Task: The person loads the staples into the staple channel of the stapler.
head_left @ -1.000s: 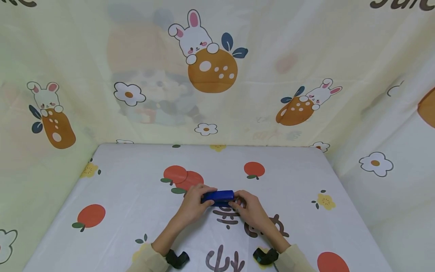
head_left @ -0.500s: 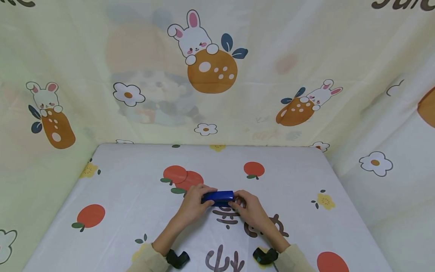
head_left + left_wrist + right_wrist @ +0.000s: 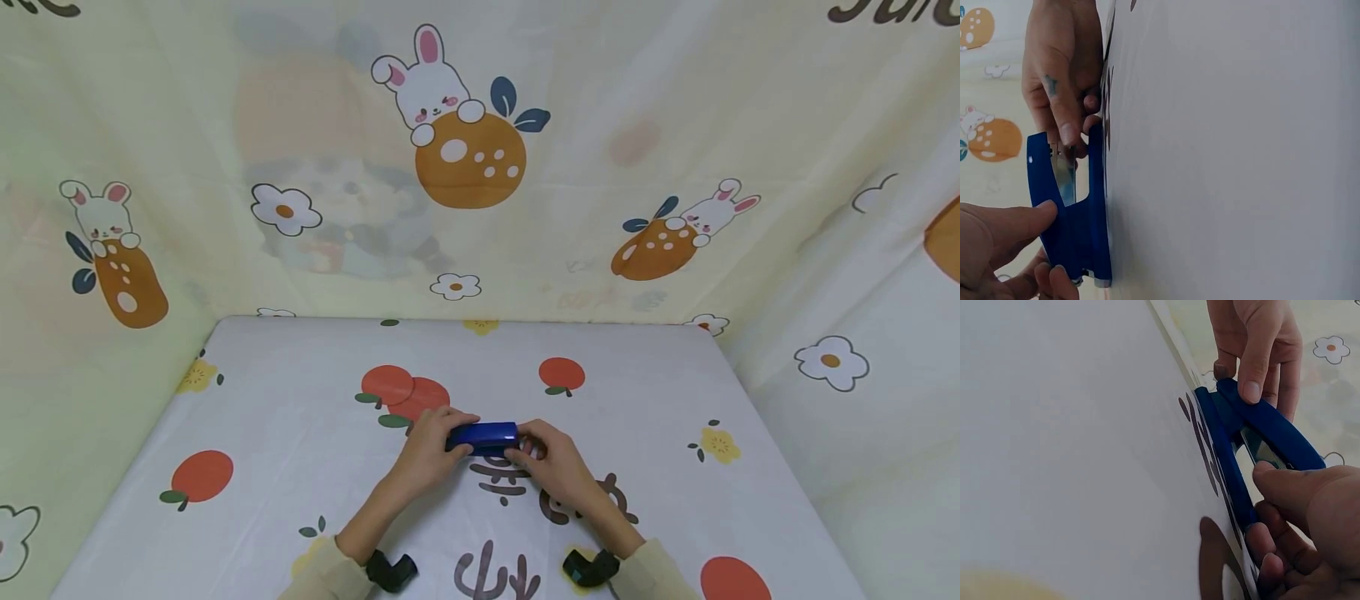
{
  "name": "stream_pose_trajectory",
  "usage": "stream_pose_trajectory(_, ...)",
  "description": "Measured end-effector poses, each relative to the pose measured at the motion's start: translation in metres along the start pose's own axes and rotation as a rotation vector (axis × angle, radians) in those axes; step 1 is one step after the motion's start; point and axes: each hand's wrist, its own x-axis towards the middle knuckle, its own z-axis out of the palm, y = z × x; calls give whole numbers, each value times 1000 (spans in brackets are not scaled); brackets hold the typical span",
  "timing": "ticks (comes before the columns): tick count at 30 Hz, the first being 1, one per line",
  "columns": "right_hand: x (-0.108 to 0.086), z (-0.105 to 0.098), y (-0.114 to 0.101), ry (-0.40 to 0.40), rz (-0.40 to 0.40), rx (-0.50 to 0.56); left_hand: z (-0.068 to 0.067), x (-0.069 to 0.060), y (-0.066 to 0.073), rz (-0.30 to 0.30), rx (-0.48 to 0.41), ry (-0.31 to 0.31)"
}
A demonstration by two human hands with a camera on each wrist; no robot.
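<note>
A blue stapler (image 3: 483, 437) stands on the patterned tablecloth between both hands. My left hand (image 3: 429, 446) grips it at the hinge end, with the thumb (image 3: 1044, 215) on the side of the top arm. At the other end, my right hand (image 3: 551, 458) holds the front, its thumb (image 3: 1266, 472) against the metal staple magazine (image 3: 1263, 450). The other right fingers curl by the tip of the base (image 3: 1235, 481). In both wrist views, the top arm and magazine are spread apart from the base at the front. Whether staples are inside is hidden.
The white tablecloth (image 3: 300, 467) carries printed fruit, flowers and dark lettering. Printed curtains (image 3: 525, 250) with rabbits hang along the back and sides. A black wrist device (image 3: 392, 572) sits at the left sleeve, another black wrist device (image 3: 591, 568) at the right.
Both hands keep their places on the stapler. Its top face shows slightly broader in the head view, and the gap along its near side is less visible than one second ago.
</note>
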Motion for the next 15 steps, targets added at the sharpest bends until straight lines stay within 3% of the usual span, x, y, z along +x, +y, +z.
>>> stream_pose_trajectory(8,-2,-5,2,-9,-27,42,-7,-9,-9,29,-4,74)
stream_pose_trajectory(15,-7,-8,1,1,-3,29,-27,-27,-21,11,36,156)
